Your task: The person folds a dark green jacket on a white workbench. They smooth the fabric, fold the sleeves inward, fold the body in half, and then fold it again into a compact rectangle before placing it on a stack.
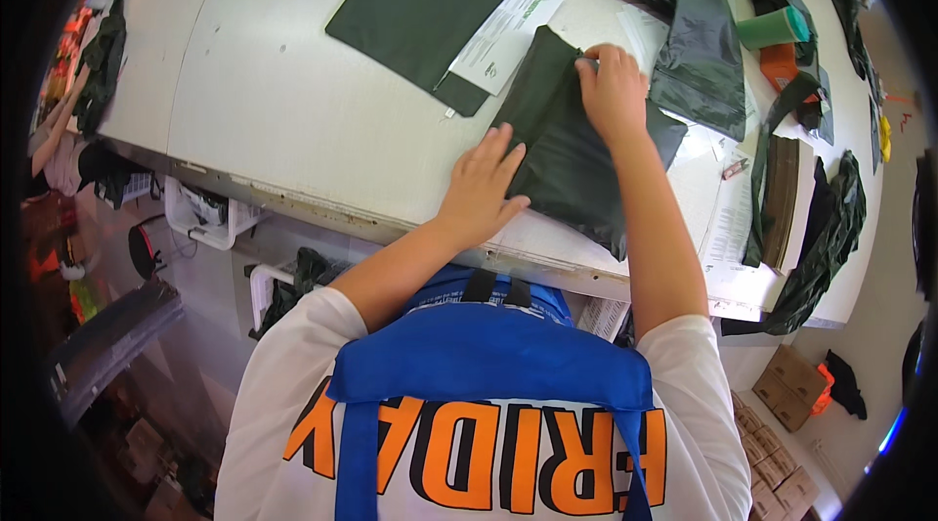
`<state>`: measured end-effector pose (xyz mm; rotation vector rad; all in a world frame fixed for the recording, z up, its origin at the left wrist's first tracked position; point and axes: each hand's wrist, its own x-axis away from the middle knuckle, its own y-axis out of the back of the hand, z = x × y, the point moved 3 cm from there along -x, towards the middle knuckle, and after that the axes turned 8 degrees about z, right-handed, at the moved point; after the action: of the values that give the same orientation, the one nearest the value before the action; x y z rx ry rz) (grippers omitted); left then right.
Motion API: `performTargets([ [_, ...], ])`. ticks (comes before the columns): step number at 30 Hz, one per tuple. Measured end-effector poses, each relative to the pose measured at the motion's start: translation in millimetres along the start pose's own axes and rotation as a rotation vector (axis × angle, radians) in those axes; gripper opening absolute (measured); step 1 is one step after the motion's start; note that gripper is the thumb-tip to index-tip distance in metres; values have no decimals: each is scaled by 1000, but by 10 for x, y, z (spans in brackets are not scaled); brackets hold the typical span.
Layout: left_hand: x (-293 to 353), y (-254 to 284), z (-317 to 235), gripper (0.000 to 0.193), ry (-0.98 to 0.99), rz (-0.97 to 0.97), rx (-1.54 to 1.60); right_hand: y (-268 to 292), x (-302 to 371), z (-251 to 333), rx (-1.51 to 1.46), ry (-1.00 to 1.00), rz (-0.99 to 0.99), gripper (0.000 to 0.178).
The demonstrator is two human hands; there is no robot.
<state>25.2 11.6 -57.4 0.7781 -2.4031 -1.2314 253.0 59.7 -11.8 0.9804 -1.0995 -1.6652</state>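
A dark green fabric bag (576, 164) lies flat and slightly tilted on the table near its front edge. My left hand (481, 184) rests along the bag's left edge with fingers spread, some of them touching the fabric. At the far edge my right hand (616, 86) has its fingers bent and thumb close to them, pinching the bag there; exactly what lies between the fingertips is hidden. Farther back and to the left is a second dark green bag (430, 8), with a white printed card (505, 35) on its right side.
Dark bags (699, 62) are stacked at the back right. Beyond them stand a green roll (774, 27) and an orange box (779, 66). Brown card pieces (782, 198) and crumpled black plastic (831, 247) lie right. A white crate (200, 213) sits below the table; another person's arm (57, 125) shows far left.
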Motion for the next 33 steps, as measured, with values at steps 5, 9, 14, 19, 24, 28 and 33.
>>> performTargets([
  [5, -494, 98, 245, 77, 581, -24, 1240, 42, 975, 106, -221, -193, -53, 47],
  [9, -587, 394, -193, 53, 404, 519, 1344, 105, 1522, 392, -539, -254, -65, 75],
  [14, -349, 524, -1604, 70, -128, 856, 1434, 1557, 2448, 312, -623, -521, -210, 104],
  [19, 79, 214, -2716, 73, -682, 1399, 972, 2173, 4009, -37, -1139, -901, -778, 82],
  [24, 355, -194, -2841, 61, -691, 1573, 692, 1877, 5847, -47, -1272, -1066, -1302, 56],
  [28, 272, -514, -2547, 50, -335, 1518, 719, 1537, 6461, -597, -1084, -1091, -1536, 50],
  [33, 119, -617, -2480, 41, -96, 1343, 720, 1345, 6896, -2427, -1077, -1057, -1497, 59],
])
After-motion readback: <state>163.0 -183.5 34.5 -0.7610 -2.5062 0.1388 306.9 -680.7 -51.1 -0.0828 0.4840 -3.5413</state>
